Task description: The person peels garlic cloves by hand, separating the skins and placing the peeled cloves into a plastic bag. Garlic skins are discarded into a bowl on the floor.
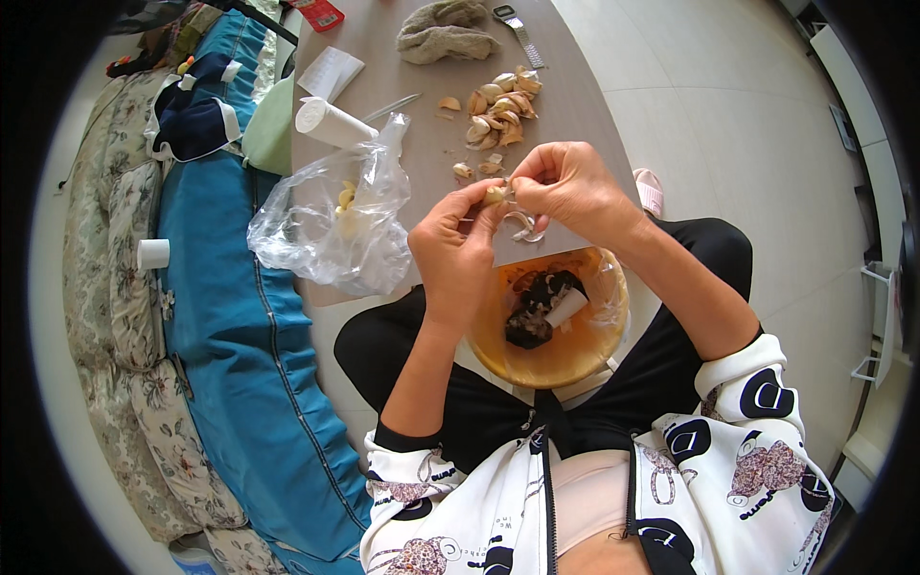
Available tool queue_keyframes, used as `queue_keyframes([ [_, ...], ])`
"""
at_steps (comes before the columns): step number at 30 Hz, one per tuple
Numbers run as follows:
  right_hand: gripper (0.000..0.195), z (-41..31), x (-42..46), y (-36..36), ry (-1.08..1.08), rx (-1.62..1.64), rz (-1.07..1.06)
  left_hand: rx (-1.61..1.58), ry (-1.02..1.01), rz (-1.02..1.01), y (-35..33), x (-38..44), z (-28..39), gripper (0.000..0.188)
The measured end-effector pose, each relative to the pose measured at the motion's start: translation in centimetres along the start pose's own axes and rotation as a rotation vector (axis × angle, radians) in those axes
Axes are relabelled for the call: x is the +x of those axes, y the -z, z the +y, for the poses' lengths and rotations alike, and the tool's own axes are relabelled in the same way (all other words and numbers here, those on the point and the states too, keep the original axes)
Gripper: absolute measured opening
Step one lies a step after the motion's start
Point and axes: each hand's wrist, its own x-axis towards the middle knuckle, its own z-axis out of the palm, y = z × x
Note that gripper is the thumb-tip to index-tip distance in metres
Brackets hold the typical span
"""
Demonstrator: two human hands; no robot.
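Note:
Between the thumb and fingers of my left hand (460,244) is a garlic clove (494,194), pale and at least partly bare of skin. My right hand (575,190) meets it from the right, its thumb and forefinger pinching a thin bit of skin at the clove's end. Below the hands, loose garlic skin (523,227) lies at the table's edge. Two unpeeled cloves (463,170) rest just beyond my fingers, and a heap of unpeeled cloves (503,108) sits farther back. To the left, a clear plastic bag (338,223) holds several peeled cloves (346,198).
A yellow lined bin (503,363) with dark waste and a white roll stands between my knees, under the table edge. On the table (445,144) are a white roll (332,121), folded paper (330,73), a cloth (445,32) and a metal watch (521,36). A blue-covered sofa (230,359) runs along the left.

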Motion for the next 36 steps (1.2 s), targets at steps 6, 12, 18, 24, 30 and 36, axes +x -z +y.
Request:
queue_keyframes([
  [6, 0.016, -0.9, -0.3, 0.7, -0.085, -0.014, 0.014, -0.345, 0.241, -0.097, 1.1, 0.6, 0.6, 0.022],
  [12, 0.014, -0.9, -0.4, 0.8, -0.099, -0.031, 0.006, -0.849, 0.463, -0.178, 1.8, 1.0, -0.9, 0.024],
  [18, 0.011, -1.1, -0.2, 1.5, -0.036, -0.245, 0.076, -1.098, 0.431, -0.33, 3.1, 1.9, -2.2, 0.027],
  [24, 0.012, 0.0, -0.1, 1.2, -0.059, -0.472, 0.007, -0.855, 0.456, -0.211, 2.2, 1.4, -1.5, 0.028],
  [30, 0.014, -0.2, -0.2, 0.8, 0.115, -0.447, 0.012, -0.024, -0.032, -0.054, 1.0, 0.4, -0.3, 0.025],
  [36, 0.012, -0.9, -0.6, 0.2, 0.279, -0.336, -0.009, 0.285, -0.29, 0.004, 0.2, 0.2, -0.2, 0.036],
])
